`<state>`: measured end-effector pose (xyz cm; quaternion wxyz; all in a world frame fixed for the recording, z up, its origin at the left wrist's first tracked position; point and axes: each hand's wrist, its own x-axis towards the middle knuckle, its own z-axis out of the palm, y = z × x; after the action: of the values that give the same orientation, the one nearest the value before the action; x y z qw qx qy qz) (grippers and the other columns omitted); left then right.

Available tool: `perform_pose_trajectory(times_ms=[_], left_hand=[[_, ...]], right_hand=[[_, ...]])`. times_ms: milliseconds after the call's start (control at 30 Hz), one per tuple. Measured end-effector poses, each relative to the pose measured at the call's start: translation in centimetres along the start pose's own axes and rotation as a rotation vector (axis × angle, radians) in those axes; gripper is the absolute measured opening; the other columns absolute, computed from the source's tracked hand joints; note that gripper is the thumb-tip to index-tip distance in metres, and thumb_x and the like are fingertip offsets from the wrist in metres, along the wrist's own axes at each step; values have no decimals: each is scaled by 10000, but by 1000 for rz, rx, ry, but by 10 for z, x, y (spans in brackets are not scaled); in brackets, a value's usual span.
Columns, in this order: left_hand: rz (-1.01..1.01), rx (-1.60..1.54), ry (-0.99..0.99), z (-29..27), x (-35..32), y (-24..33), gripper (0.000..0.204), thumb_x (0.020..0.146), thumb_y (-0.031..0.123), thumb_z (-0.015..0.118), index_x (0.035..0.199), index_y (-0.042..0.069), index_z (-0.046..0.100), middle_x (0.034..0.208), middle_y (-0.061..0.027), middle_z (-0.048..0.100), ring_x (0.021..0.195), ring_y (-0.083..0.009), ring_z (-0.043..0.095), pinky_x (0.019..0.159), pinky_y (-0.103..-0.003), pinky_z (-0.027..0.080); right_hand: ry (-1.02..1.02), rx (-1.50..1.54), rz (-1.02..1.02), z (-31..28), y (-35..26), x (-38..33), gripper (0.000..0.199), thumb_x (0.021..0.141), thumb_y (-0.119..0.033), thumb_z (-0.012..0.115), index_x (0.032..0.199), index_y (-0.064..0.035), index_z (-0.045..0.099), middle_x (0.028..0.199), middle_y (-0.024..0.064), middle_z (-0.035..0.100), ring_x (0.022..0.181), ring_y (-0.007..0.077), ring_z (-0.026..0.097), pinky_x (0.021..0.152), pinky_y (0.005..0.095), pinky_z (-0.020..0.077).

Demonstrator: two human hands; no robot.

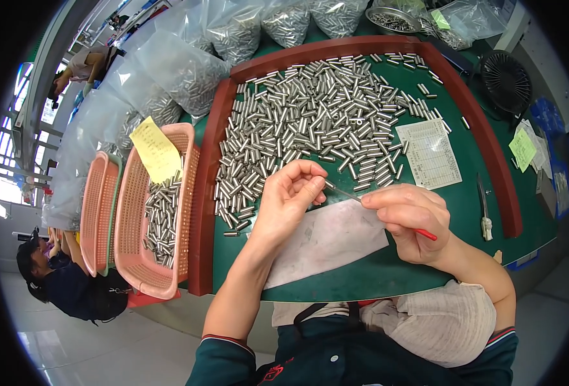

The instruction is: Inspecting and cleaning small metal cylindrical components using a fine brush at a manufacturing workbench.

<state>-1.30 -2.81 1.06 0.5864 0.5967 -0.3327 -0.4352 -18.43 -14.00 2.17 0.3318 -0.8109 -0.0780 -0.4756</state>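
My left hand (288, 201) is closed with thumb and fingertips pinched on a small metal cylinder (327, 184), mostly hidden by the fingers. My right hand (416, 219) grips a thin metal rod tool (347, 194) with a red end (426, 235) sticking out below the palm. The rod's tip meets the cylinder at my left fingertips; whether it goes inside cannot be made out. Under both hands lies a stained pale cloth (329, 241). Just beyond them spreads a large heap of loose metal cylinders (310, 116) on the green tabletop.
A red-brown frame (204, 206) borders the heap. Left of it stand pink baskets (127, 248), one holding cylinders and a yellow note. Filled plastic bags (191, 74) line the back. At right are a printed sheet (429, 154), a pliers-like tool (484, 209) and a black fan (504, 83). Other people sit at left.
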Motion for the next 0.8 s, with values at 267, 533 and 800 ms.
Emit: perform_pose_trajectory(times_ms=[267,533,800], left_hand=[[27,19,0,3,-2,-3,85,861,43,560,925,-13,565,773,-6,578,674,-67,558,637,-203,457],[244,271,90,13,-4,-7,84,775,-7,639,835,-37,587,745,-47,605,671,-78,593,604,-205,489],[318,334,90,14,-6,-5,99,725,-9,666,744,-30,570,701,-47,600,628,-78,582,587,-201,487]], right_hand=[[-109,-31,37,2,2,0,76,831,-66,590,868,-12,550,843,167,642,686,265,652,546,297,518],[-26,-110,5,0,-1,3,225,659,-81,749,795,-11,584,745,109,638,646,228,647,524,276,509],[44,-169,29,-1,0,0,222,718,-67,714,861,4,559,748,126,646,648,238,650,529,285,526]])
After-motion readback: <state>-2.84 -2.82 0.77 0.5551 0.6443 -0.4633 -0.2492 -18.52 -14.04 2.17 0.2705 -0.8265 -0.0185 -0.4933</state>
